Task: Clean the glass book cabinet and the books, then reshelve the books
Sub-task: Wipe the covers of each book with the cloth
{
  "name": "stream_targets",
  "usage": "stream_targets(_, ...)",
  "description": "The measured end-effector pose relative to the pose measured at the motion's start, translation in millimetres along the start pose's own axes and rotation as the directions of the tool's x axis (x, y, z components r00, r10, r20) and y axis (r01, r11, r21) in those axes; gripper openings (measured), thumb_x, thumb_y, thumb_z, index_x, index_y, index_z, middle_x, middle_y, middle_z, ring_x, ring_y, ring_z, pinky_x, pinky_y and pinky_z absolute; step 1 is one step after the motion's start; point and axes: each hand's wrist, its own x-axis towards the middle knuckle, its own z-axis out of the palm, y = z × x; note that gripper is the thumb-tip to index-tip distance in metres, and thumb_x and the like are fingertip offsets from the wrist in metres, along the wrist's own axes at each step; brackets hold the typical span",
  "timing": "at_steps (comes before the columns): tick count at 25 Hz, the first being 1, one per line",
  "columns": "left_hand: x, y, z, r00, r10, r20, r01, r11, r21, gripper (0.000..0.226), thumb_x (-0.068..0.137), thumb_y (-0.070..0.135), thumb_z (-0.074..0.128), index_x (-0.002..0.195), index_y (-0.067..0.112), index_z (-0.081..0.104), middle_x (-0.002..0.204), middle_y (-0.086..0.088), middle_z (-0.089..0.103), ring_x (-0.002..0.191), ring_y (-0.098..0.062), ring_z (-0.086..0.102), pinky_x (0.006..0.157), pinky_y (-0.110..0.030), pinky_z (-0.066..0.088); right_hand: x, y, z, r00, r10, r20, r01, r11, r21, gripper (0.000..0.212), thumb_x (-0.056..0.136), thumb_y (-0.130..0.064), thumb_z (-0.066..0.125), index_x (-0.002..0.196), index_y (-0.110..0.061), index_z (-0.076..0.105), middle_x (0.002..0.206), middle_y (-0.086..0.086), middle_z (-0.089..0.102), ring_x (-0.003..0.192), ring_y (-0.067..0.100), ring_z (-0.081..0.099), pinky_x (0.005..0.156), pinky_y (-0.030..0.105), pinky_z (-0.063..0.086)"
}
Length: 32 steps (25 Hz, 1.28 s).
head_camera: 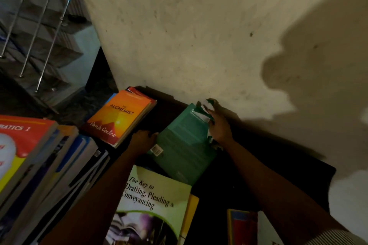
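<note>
Well, the likeliest trouble is the green book (185,145) skating across the dark surface (249,165) under the wiping pressure. Only 1 edge is steadied, and a hard push from the right hand (220,127) could turn the book away from the left hand (144,139) and into The Alchemist (121,115), which lies just beyond the left fingers (154,135). The cloth (205,112) is bunched and ragged-looking, so a loose fold could catch the cover's corner and bend it. A swing of the left elbow could also nudge the tall book stack (33,157), which leans out to that side. The light is dim, so dust left on the cover would be easy to miss.

The left fingers curl over the book's left edge and hold it. The right fingers (214,114) lie spread and fairly straight, pressing the cloth down; they do not look closed round it, though blur makes this uncertain. The cloth shows past the fingertips and again at the wrist.

The green book lies flat between the 2 hands, back cover up. Its far right corner is under the right fingers, and its left edge is against the left ones. The Key to Drafting book (155,201) lies nearer the person than both hands, touching or overlapping the green book's near end. What looks like the glass cabinet (39,26) stands well away, beyond the left fingers.
</note>
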Motion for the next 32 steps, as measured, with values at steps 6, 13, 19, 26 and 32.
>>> stream_targets(6, 1, -3, 2, 0.978, -0.159, 0.131, 0.202, 0.866, -0.457, 0.057, 0.099, 0.046, 0.029, 0.114, 0.002, 0.062, 0.125, -0.022, 0.055, 0.109, -0.03, 0.054, 0.088, -0.033, 0.039, -28, 4, 55, 0.942, -0.335, 0.008, 0.327, 0.916, -0.234, 0.045, 0.096, -0.016, 0.033, 0.14, -0.024, 0.041, 0.149, 0.01, 0.034, 0.137, 0.031, 0.029, 0.111, 0.048, 0.03)
stream_targets(13, 3, -1, -3, 0.967, -0.213, 0.142, 0.256, 0.82, -0.511, 0.05, 0.1, 0.038, 0.034, 0.122, -0.001, 0.057, 0.131, -0.024, 0.052, 0.118, -0.035, 0.05, 0.095, -0.036, 0.04, -66, -24, 51, 0.696, -0.544, 0.469, 0.545, 0.825, 0.148, 0.041, 0.084, 0.008, 0.049, 0.122, -0.004, 0.059, 0.135, 0.015, 0.05, 0.125, 0.028, 0.047, 0.104, 0.018, 0.036)
stream_targets(19, -19, 32, -2, 0.972, -0.128, 0.197, 0.202, 0.882, -0.425, 0.047, 0.095, 0.036, 0.05, 0.121, -0.004, 0.048, 0.117, -0.022, 0.056, 0.101, -0.035, 0.059, 0.079, -0.037, 0.049, -94, -9, -19, 0.974, -0.095, 0.205, 0.045, 0.971, 0.236, 0.033, 0.098, -0.011, 0.043, 0.127, -0.024, 0.051, 0.132, 0.004, 0.052, 0.114, 0.011, 0.051, 0.101, 0.023, 0.04)
stream_targets(26, -48, 70, -35, 0.986, 0.115, 0.118, -0.03, 0.83, -0.557, 0.025, 0.097, 0.022, 0.047, 0.117, 0.008, 0.055, 0.099, -0.01, 0.06, 0.077, -0.019, 0.06, 0.064, -0.028, 0.049, -102, -1, -82, 0.997, -0.077, 0.025, 0.071, 0.98, 0.184, 0.039, 0.094, -0.007, 0.05, 0.131, -0.018, 0.051, 0.135, 0.002, 0.052, 0.119, 0.015, 0.051, 0.099, 0.021, 0.037)
stream_targets(32, -101, 130, -65, 0.887, 0.363, -0.285, -0.427, 0.881, -0.205, 0.037, 0.091, 0.021, 0.058, 0.128, 0.014, 0.055, 0.116, -0.013, 0.064, 0.097, -0.027, 0.064, 0.09, -0.037, 0.05, -113, -19, -134, 0.979, -0.156, -0.134, 0.181, 0.963, 0.199, 0.04, 0.091, -0.004, 0.053, 0.128, -0.02, 0.056, 0.132, -0.001, 0.055, 0.124, 0.015, 0.048, 0.106, 0.024, 0.034)
